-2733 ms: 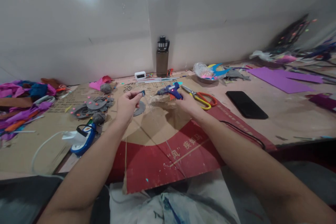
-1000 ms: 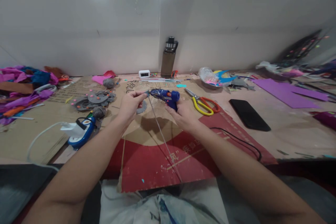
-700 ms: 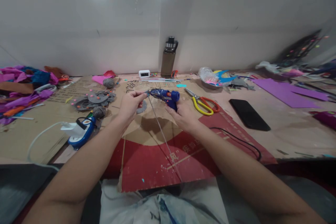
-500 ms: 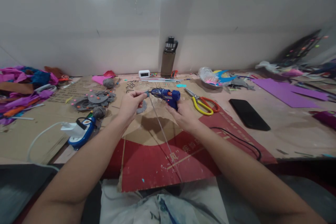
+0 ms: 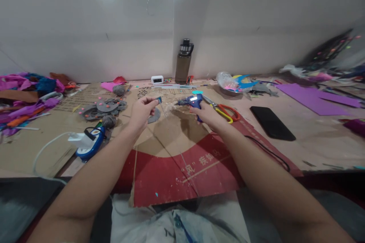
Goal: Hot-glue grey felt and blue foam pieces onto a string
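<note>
My left hand (image 5: 142, 112) is closed in a pinch on a small blue-grey piece (image 5: 159, 100), held above the cardboard sheet (image 5: 176, 148). A grey foam disc (image 5: 154, 116) lies on the cardboard just under that hand. My right hand (image 5: 207, 114) grips a blue hot glue gun (image 5: 190, 102), whose nozzle points left toward the small piece, a short gap away. The gun's black cord (image 5: 268, 152) trails back along my right forearm.
Yellow and orange scissors (image 5: 224, 111) lie beside my right hand, a black phone (image 5: 272, 122) further right. Grey felt pieces with orange dots (image 5: 104, 108), a blue charger with white plug (image 5: 89, 143), a bottle (image 5: 183, 61), a small white clock (image 5: 157, 79), purple sheets (image 5: 310, 97).
The glue gun's nozzle was touching the small piece in my left hand; my right hand has now drawn the gun away to the right and lower. The thin glue strand is gone.
</note>
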{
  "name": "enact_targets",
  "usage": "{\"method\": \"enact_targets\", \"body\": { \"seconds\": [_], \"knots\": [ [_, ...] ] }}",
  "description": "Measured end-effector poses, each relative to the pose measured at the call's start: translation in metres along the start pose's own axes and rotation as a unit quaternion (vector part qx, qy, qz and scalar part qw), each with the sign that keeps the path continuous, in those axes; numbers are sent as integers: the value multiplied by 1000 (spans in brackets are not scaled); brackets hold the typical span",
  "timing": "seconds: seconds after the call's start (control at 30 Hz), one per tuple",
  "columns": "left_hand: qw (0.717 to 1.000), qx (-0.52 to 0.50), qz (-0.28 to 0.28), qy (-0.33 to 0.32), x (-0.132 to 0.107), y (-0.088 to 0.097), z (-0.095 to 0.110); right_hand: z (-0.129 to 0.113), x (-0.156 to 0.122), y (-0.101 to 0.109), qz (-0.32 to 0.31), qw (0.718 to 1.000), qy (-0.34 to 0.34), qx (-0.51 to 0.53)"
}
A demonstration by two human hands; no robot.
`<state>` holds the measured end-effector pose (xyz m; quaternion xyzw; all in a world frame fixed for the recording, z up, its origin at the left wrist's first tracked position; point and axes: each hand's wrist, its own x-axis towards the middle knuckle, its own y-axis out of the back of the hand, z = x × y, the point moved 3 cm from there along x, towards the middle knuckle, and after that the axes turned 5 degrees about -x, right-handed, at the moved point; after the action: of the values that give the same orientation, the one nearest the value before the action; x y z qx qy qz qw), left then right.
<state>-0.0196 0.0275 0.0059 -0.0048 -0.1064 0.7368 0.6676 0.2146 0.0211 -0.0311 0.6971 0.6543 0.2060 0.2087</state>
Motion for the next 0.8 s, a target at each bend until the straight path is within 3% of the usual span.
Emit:
{"method": "enact_targets", "body": {
  "seconds": [0.1,0.2,0.27,0.37,0.43,0.5,0.67,0.8],
  "knots": [
    [999,26,-7,-31,1,0,0,8,8,11,15,988,-33,-151],
    [995,66,-19,-68,0,1,1,-5,2,22,161,957,50,-237],
    [990,103,-20,-91,-2,0,4,-21,-8,16,215,948,113,-205],
    [979,157,-12,-128,-8,-1,9,-48,-19,-16,119,979,167,17],
    [973,174,-14,-153,-11,-2,12,-63,-21,-42,13,977,146,152],
    [971,174,-21,-164,-11,-3,13,-72,-20,-58,-26,970,124,206],
    [993,70,-40,-87,-9,-6,8,-79,-18,-49,75,964,219,129],
    [998,-36,-49,-4,-10,-13,6,-79,-23,-38,109,958,250,92]
  ]
}}
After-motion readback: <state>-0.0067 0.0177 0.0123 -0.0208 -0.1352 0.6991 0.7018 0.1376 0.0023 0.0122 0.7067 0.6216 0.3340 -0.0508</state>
